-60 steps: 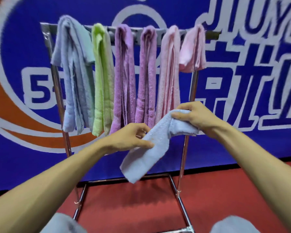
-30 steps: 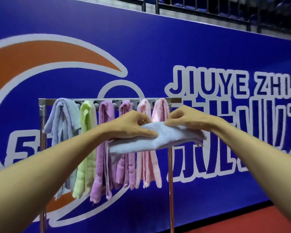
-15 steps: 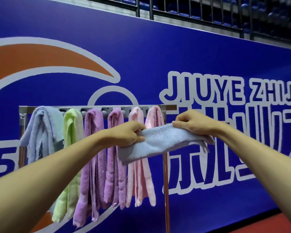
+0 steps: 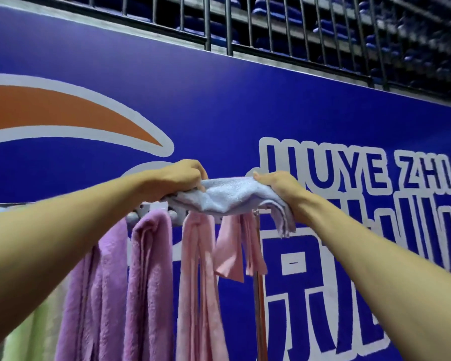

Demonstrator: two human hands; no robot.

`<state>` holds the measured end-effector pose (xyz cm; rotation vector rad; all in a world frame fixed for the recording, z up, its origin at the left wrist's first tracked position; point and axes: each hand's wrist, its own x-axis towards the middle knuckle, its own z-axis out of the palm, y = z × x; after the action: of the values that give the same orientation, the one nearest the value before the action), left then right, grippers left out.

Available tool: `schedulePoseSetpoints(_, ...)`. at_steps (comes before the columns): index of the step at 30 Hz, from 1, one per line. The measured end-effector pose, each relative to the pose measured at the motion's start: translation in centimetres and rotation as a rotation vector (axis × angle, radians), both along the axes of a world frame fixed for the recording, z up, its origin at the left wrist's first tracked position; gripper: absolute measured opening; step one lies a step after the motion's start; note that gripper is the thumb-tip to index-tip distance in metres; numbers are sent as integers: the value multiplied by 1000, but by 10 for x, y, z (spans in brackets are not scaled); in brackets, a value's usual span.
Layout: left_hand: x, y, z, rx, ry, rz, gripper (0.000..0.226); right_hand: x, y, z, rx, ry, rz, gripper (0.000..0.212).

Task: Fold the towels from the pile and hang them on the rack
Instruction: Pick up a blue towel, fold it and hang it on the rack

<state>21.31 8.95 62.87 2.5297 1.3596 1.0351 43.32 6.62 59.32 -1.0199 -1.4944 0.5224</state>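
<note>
Blue towel (image 4: 227, 196) held flat over the right end of the rack (image 4: 151, 207) bar, hiding most of it; can't tell if it touches. Left forearm covers the bar's left part. Green towel (image 4: 37, 342) cut off at btm. Arms outstretched; left grip (image 4: 177, 178) & right grip (image 4: 279, 186) curled tight on the towel's ends.

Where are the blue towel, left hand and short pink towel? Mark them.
blue towel (image 4: 227, 195), head view, top fold.
left hand (image 4: 179, 178), head view, its back.
short pink towel (image 4: 228, 252), head view, hanging flap.
</note>
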Motion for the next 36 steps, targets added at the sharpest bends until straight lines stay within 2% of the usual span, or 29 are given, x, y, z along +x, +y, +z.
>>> schedulePoseSetpoints(3,3,19,6,-100,73,44,21,-6,29,-3,-58,54,-55,28)
schedulePoseSetpoints(6,12,31,-1,-171,118,62,6,-4,48,-21,-107,-70,-223,30)
schedulePoseSetpoints(7,16,33,-5,-165,111,59,4,-1,55,-28,-131,-58,-248,32)
schedulePoseSetpoints(10,28,35,-13,-66,125,43,4,5,64,-41,-202,-47,-289,37)
schedulePoseSetpoints(12,36,35,-18,66,287,110,10,6,62,-48,-204,-101,-308,36)
schedulePoseSetpoints(15,45,28,-28,465,580,270,21,3,55,-54,-127,-223,-298,28)
schedulePoseSetpoints(17,50,18,-39,600,691,243,33,0,52,-57,-75,-270,-334,27)
schedulePoseSetpoints(20,58,8,-57,616,764,196,35,-2,48,-62,37,-281,-462,20)
schedulePoseSetpoints(23,69,-3,-75,514,777,170,15,-4,36,-70,178,-274,-505,14)
schedulePoseSetpoints(25,75,-5,-85,384,696,104,16,-6,29,-75,181,-270,-424,13)
schedulePoseSetpoints(27,80,-5,-93,245,515,21,19,-8,22,-80,184,-296,-393,14)
schedulePoseSetpoints(31,81,13,-105,-98,-52,-1,25,-11,19,-91,209,-325,-407,22)
schedulePoseSetpoints(32,80,14,-108,-159,-161,-40,20,-12,18,-94,214,-344,-414,23)
schedulePoseSetpoints(33,78,12,-111,-195,-240,-81,13,-13,17,-97,216,-365,-418,24)
schedulePoseSetpoints(36,74,7,-118,-210,-326,-111,19,-16,15,-104,224,-397,-414,27)
